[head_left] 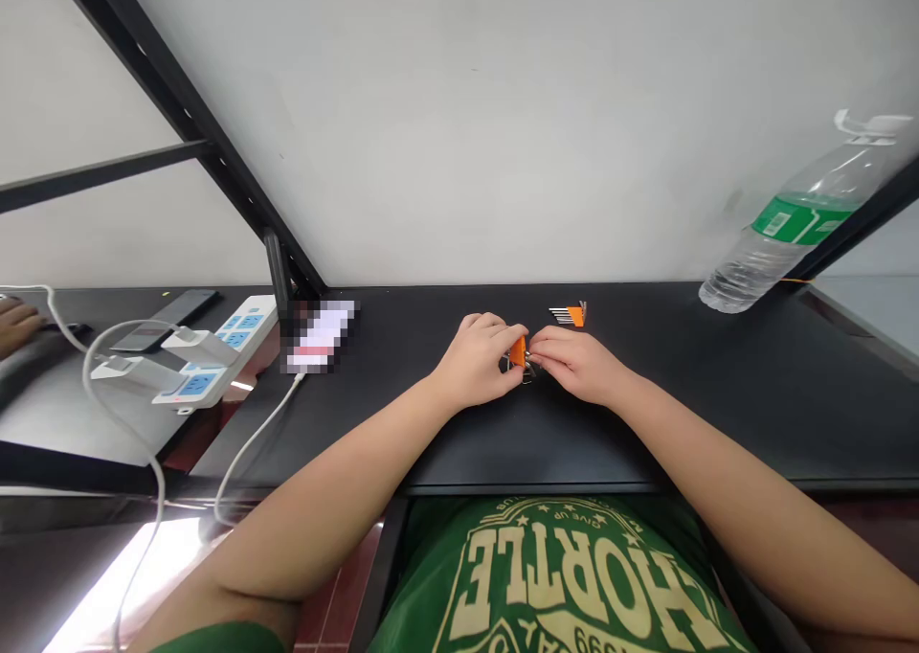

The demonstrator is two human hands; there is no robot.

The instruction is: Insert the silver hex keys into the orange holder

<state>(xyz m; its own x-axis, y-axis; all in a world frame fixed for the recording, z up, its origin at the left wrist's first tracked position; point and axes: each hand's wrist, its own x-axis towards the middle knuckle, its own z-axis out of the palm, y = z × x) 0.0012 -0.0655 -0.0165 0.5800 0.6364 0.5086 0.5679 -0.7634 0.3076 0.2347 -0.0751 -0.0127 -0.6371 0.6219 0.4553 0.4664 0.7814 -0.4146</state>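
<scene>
Both my hands meet over the black table (718, 394), pinching a small orange binder clip (518, 351) between them. My left hand (478, 361) grips its left side with curled fingers. My right hand (578, 361) holds the right side, fingertips at the clip's metal wire handles. Just behind my right hand lies a second small orange item with a striped white part (570, 315), apart from both hands.
A clear water bottle with a green label (796, 227) leans at the back right. A white power strip with plugged adapters and cables (208, 356) sits left, next to a phone (320, 337). Another person's hand (18, 323) shows at the far left edge.
</scene>
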